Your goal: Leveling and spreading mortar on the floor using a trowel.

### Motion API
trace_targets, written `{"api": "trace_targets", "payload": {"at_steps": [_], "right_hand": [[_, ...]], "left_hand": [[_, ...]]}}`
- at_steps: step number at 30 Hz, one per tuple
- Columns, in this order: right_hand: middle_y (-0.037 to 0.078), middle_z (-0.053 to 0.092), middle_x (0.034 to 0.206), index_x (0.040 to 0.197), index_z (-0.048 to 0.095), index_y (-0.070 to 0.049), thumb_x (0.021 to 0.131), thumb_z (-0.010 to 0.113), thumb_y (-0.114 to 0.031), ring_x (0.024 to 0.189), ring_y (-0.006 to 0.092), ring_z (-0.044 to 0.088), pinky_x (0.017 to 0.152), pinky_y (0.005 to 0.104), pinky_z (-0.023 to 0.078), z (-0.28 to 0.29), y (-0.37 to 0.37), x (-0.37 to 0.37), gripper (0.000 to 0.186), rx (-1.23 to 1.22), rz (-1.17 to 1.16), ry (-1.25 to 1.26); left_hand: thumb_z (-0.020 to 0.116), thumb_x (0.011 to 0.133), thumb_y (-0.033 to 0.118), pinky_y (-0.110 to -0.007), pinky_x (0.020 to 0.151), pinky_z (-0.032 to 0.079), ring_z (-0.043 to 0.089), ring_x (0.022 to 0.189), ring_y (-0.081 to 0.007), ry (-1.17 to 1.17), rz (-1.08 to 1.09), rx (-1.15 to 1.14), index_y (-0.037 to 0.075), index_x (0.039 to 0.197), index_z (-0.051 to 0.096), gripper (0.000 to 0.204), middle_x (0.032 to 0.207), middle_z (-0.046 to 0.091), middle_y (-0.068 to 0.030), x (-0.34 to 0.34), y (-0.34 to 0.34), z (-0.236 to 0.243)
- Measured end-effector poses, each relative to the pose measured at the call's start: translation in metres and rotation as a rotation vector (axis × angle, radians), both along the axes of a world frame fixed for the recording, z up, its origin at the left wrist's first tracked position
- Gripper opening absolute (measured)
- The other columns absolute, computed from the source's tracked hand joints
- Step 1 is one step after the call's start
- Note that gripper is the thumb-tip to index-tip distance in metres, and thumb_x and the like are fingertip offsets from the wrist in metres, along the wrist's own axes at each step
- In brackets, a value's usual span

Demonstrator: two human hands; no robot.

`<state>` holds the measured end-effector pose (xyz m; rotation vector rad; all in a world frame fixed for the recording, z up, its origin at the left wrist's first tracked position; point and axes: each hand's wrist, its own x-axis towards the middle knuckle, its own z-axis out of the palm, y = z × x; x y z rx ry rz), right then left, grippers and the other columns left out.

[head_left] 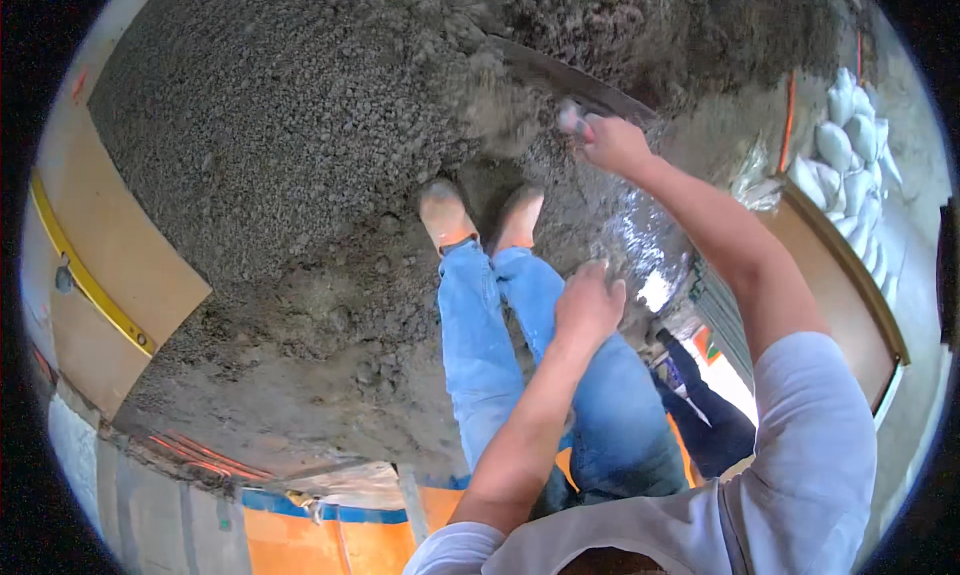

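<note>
My right hand (610,140) is closed on the pale handle (572,117) of a long, flat metal trowel (535,65), whose blade lies over grey concrete at the top of the view, with blurred material beside it. My left hand (590,305) is in front of my right leg, near the knee, its fingers curled; what is in them, if anything, I cannot make out. Both of my feet, in tan footwear (445,215), stand in the wet, gravelly concrete (270,95) below my jeans (465,305).
A board (140,315) with a yellow level (95,285) lies at left. At right are white filled bags (850,145), an orange strip (788,120) and a brown panel (820,275). Someone's dark-clad leg (700,415) shows behind me. Orange and grey panels (290,540) line the lower edge.
</note>
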<state>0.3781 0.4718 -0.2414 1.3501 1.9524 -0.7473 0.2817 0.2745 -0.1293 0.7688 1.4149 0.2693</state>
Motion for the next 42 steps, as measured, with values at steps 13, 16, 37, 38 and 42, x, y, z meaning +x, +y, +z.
{"api": "trace_targets", "payload": {"at_steps": [13,16,37,38,42], "right_hand": [[0.008,0.066,0.090,0.097,0.064,-0.017,0.077,0.057,-0.010,0.084,0.0289,0.065,0.066,0.0424,0.053,-0.024,0.087,-0.108,0.022,0.032,0.688,0.364],[0.009,0.066,0.090,0.099,0.063,-0.012,0.079,0.057,-0.010,0.087,0.0265,0.065,0.069,0.0403,0.052,-0.022,0.149,-0.029,0.021,-0.064,0.662,0.004],[0.013,0.065,0.081,0.117,0.061,-0.034,0.079,0.050,-0.007,0.079,0.0337,0.065,0.069,0.0462,0.052,0.026,0.289,0.078,0.047,0.117,0.880,-0.296],[0.014,0.066,0.084,0.114,0.063,-0.026,0.078,0.053,-0.009,0.080,0.0333,0.066,0.070,0.0457,0.052,0.044,0.311,0.096,0.041,0.139,0.929,-0.418],[0.016,0.067,0.086,0.107,0.065,-0.014,0.079,0.055,-0.014,0.083,0.0341,0.066,0.072,0.0453,0.053,0.097,0.321,0.071,0.030,0.176,0.993,-0.454]], "left_hand": [[0.055,0.087,0.028,-0.045,0.093,0.044,0.055,0.108,-0.0389,-0.060,0.099,-0.077,-0.002,0.119,0.055,0.044,0.119,0.057,-0.0233,0.016,0.073,-0.007],[0.055,0.087,0.028,-0.045,0.094,0.043,0.054,0.110,-0.0387,-0.020,0.219,-0.011,-0.001,0.121,0.054,0.045,0.121,0.056,-0.0236,0.033,0.075,-0.006],[0.053,0.086,0.038,-0.047,0.086,0.047,0.061,0.096,-0.0399,-0.400,0.128,-0.008,0.005,0.125,0.053,0.050,0.100,0.064,-0.0246,0.143,0.156,0.011],[0.053,0.086,0.038,-0.047,0.086,0.047,0.061,0.096,-0.0403,-0.404,0.190,-0.008,0.006,0.125,0.053,0.050,0.100,0.064,-0.0252,0.140,0.159,0.010],[0.052,0.088,0.041,-0.046,0.085,0.048,0.062,0.095,-0.0388,-0.449,0.328,-0.004,0.008,0.126,0.052,0.051,0.100,0.066,-0.0226,0.127,0.155,-0.003]]}}
